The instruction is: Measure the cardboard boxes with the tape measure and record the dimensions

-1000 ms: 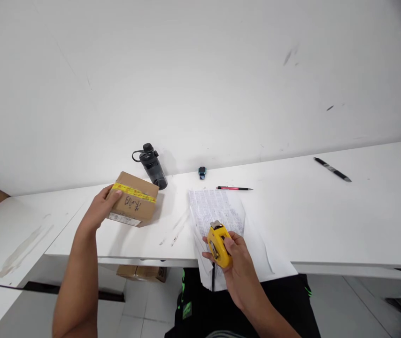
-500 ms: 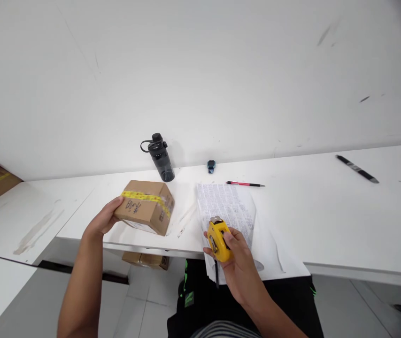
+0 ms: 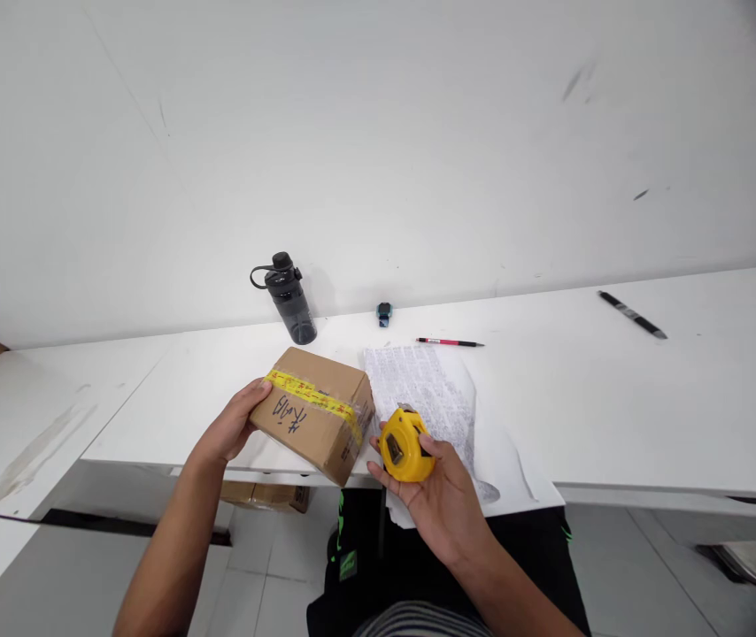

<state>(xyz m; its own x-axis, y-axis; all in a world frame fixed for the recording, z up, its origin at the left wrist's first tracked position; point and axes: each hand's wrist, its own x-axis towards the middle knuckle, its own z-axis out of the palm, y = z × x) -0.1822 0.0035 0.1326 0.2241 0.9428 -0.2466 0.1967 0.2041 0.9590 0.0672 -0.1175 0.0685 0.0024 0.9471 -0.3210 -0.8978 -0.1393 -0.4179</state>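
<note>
Grip, left side: left hand (image 3: 228, 433) clamped on the left end of a cardboard box (image 3: 304, 402), thumb along the upper edge beside the yellow strip, other fingers mostly hidden. Box sits just left of the frame's centre, tilted, its near corner out past the front edge of the table (image 3: 617, 416); contact with the tabletop cannot be told. Behind the box, a dark bottle (image 3: 294, 310) stands upright; right of it, near the wall, a small watch (image 3: 384, 313).

Centre, below the middle: yellow tape measure (image 3: 399, 447) above the printed paper (image 3: 411, 372), clamped between thumb and fingers of the right hand (image 3: 448, 509). No drawn-out blade visible. Beyond the paper, a red-and-black pen (image 3: 450, 341); at right of frame, a black pen (image 3: 631, 314).

Step in hand, judged: box and tape measure held up close together. Next move, judged: calls for a steady left hold on the tilted box and careful clearance between its right end and the right fingertips.
</note>
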